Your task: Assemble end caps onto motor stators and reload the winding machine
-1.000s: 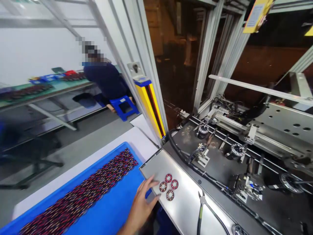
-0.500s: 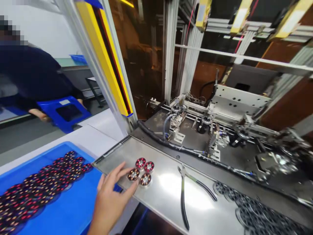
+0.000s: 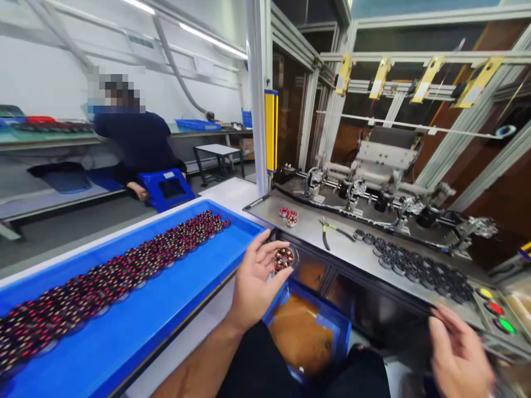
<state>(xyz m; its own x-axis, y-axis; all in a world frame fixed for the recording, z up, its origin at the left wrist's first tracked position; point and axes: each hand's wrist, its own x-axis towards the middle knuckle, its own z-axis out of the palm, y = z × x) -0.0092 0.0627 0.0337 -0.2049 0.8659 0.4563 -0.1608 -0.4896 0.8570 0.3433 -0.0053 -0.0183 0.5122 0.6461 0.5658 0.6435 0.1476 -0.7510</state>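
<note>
My left hand is closed with thumb and fingers around a motor stator, a small round part with copper-coloured coils. It is held up in front of the metal shelf edge. On the shelf, beyond this hand, sit three more stators, some with red coils. At the lower right, my right hand is slightly blurred, its thumb and fingers loosely apart with nothing visible in them. It is nearest to many black spoked rings lying on the shelf.
Cutting pliers lie on the shelf. At left, a long blue tray holds many stators. Behind the shelf stands a machine with clamps. Push buttons are at right, a blue bin below. A person sits at the back.
My left hand has lifted one copper-coloured stator off the shelf and drawn it back towards me. My right hand has come into view. The camera view has shifted and shows more of the room.
</note>
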